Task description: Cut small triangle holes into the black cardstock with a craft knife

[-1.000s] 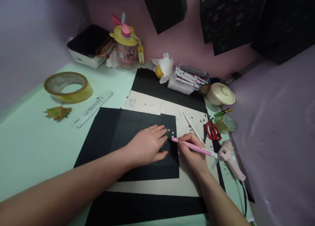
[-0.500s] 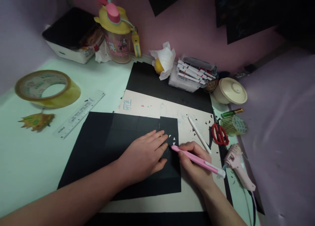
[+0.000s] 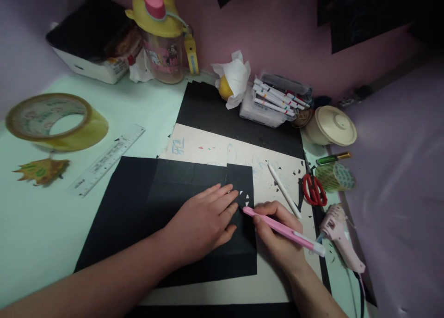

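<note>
Fingers pinch one pink craft knife beside three small cutouts.

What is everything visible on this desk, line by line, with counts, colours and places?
black paper sheet: 1, black, centre, under the left hand
beige board: 1, cream, beneath the black sheet
pink craft knife: 1, pink, in the right hand, tip at small cut-outs
white pen: 1, white, on the board
scissors: 1, red handles, right
glue gun: 1, pale pink, right edge
tape roll: 1, yellowish, left
ruler: 1, clear, left
paper leaf: 1, orange-green, far left
water bottle: 1, yellow and pink, back
markers box: 1, clear, back
lidded bowl: 1, cream, back right
left hand: flat on the sheet
right hand: gripping the knife
</note>
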Demonstrator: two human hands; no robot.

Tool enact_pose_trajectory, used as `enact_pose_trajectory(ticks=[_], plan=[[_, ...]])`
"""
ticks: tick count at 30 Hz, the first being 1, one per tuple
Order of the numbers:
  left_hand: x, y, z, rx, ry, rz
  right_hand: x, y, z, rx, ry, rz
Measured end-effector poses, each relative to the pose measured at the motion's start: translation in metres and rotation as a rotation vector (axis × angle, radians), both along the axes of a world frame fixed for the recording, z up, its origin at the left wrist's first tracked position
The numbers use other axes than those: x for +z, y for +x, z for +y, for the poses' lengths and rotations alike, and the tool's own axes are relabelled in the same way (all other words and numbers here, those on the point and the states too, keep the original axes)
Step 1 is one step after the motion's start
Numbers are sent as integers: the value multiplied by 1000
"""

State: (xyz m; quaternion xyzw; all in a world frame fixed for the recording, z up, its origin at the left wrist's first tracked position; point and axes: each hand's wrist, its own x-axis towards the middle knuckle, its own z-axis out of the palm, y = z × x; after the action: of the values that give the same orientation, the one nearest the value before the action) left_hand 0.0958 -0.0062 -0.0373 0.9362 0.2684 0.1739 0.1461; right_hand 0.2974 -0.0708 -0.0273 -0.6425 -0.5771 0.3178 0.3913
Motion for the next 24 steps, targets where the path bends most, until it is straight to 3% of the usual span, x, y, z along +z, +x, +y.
enact_pose_trajectory(ticks=[24], plan=[[-3, 0, -1, 14, 17, -23, 5, -1, 4, -37, -57, 3]])
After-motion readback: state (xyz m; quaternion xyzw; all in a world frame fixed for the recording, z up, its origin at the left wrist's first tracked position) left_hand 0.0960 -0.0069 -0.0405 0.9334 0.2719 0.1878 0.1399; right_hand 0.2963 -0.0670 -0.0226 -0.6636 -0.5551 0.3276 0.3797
